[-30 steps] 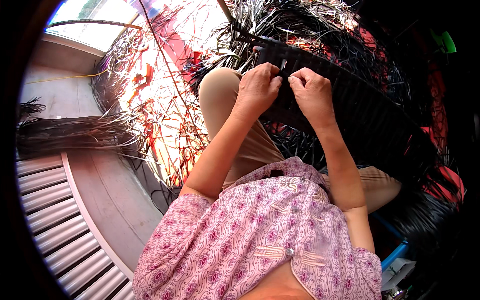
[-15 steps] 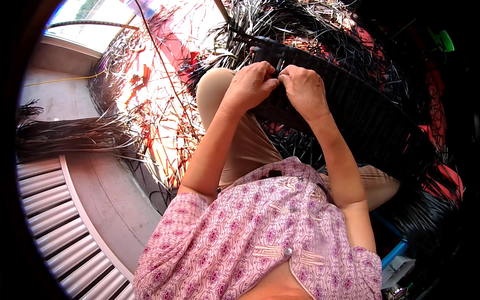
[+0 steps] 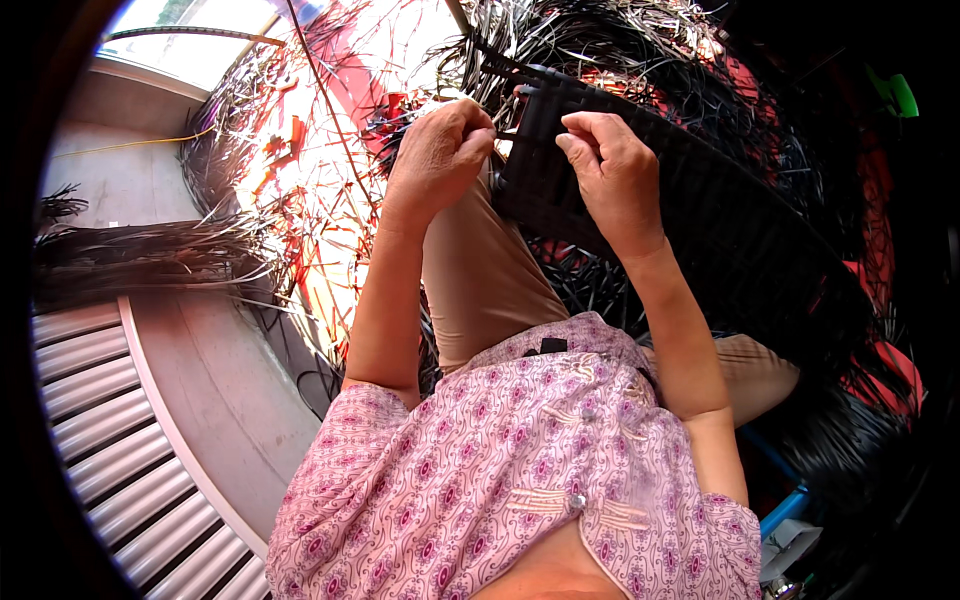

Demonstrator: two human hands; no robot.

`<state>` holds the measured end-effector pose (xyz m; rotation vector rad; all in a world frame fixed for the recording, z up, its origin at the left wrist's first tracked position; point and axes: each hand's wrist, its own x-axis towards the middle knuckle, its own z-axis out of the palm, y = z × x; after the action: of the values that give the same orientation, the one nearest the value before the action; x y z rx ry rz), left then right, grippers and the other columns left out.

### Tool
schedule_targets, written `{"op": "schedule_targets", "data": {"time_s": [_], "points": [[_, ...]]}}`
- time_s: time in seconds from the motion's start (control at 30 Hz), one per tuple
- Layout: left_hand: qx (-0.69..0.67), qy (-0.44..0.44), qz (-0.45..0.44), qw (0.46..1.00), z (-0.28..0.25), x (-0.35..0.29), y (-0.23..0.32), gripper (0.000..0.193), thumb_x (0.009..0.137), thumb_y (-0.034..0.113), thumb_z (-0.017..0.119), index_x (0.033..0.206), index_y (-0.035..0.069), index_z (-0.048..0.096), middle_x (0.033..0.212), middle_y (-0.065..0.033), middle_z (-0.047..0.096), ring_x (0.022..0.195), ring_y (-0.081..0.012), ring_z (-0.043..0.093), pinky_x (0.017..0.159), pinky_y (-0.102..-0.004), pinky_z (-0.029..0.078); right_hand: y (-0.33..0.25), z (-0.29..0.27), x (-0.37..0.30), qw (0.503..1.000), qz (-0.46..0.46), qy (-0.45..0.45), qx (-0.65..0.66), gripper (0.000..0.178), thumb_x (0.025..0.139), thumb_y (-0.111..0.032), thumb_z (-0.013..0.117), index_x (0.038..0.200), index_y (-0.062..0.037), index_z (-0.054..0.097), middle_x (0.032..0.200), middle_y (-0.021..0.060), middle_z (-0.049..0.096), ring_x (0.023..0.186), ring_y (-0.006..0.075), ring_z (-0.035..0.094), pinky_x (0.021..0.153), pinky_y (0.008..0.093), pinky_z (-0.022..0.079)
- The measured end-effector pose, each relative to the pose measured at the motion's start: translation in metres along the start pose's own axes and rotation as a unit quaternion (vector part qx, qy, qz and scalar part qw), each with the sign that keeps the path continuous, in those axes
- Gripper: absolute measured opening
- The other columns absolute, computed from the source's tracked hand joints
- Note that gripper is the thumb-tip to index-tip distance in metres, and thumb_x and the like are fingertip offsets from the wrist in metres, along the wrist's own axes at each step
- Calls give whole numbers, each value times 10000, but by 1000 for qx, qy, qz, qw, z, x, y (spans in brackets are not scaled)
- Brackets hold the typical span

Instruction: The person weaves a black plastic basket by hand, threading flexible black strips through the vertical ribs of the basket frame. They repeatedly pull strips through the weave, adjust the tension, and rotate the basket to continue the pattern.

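Note:
Across my lap lies a long black woven panel (image 3: 690,190) made of flat strips, its narrow end pointing to the far left. My left hand (image 3: 437,160) is closed just left of that end, pinching a short black strip (image 3: 507,136) that runs to the panel's edge. Above the panel, near the same end, my right hand (image 3: 615,180) has its thumb and forefinger slightly apart, with nothing visible between them. Its other fingers are curled. Dark weave hides the strip's path through the panel.
Loose black strips (image 3: 530,40) are heaped beyond the panel and scattered over the red and bright floor at left. A thick strip bundle (image 3: 150,265) lies at the left, above a white slatted rack (image 3: 130,450). A bright green object (image 3: 893,95) stands far right.
My left hand has moved left, away from the panel's end, with the strip in its fingers. My right hand has parted from it, its thumb and forefinger opening.

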<state>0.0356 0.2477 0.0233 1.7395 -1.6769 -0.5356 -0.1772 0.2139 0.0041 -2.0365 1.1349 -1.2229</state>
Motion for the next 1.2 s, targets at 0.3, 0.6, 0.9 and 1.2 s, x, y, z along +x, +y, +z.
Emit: {"op": "schedule_targets", "data": {"time_s": [0.3,0.6,0.9,1.2], "points": [[-161,-18,20,987,-12,-4,37,146,935,138,666,963,-5,658,783,-48,638,694,-105,586,641,-269,484,-7,10,12,970,72,-96,212,195,937,-187,721,969,5,733,801,91,728,734,113,676,684,266,530],[65,22,-10,998,50,3,0,270,820,278,766,878,38,659,871,-133,689,857,-321,683,757,-434,516,-5,7,13,965,205,-57,152,166,940,-143,683,953,15,732,717,57,699,650,86,644,626,260,521],[111,39,-4,993,58,3,-2,231,848,255,703,913,40,649,896,-153,685,867,-349,670,779,-461,507,18,21,13,982,175,-72,19,169,927,-176,698,916,-14,746,672,27,681,594,62,627,567,241,520],[142,58,3,988,63,-1,8,188,863,168,610,993,34,637,953,-174,684,892,-364,671,787,-476,513,11,20,20,977,146,-112,-109,223,868,-271,689,902,-63,761,833,180,729,807,353,719,772,424,560]]}}
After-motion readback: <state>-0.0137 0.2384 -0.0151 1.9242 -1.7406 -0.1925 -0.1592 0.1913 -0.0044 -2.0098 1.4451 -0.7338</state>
